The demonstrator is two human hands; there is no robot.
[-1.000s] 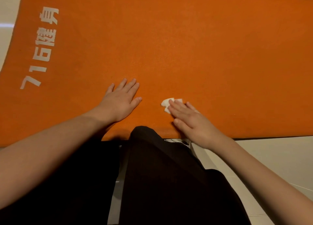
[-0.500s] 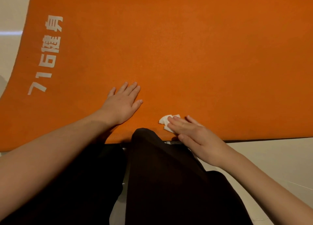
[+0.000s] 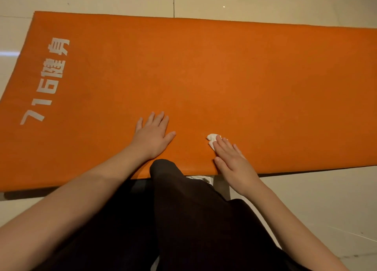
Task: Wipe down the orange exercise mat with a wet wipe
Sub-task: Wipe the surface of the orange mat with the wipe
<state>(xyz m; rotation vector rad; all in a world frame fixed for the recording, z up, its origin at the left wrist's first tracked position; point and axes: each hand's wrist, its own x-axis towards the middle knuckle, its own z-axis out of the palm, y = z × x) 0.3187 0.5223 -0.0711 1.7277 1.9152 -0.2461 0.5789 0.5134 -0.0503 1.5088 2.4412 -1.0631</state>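
Note:
The orange exercise mat (image 3: 224, 76) lies flat on the floor, with white printed characters near its left end. My left hand (image 3: 152, 135) rests flat on the mat near its front edge, fingers spread, holding nothing. To its right, my right hand (image 3: 230, 158) presses a crumpled white wet wipe (image 3: 212, 141) onto the mat with flat fingers. Most of the wipe is hidden under the fingers; only its left part sticks out.
Pale tiled floor (image 3: 306, 199) surrounds the mat on all sides. My knee in black trousers (image 3: 183, 209) reaches the mat's front edge between my arms. A bit of white material (image 3: 199, 177) peeks out under that edge.
The view has tilted up, so the mat's far edge and the floor behind it show. My right hand with the wipe stays near the front edge, shifted slightly away from it. The left hand has stayed put.

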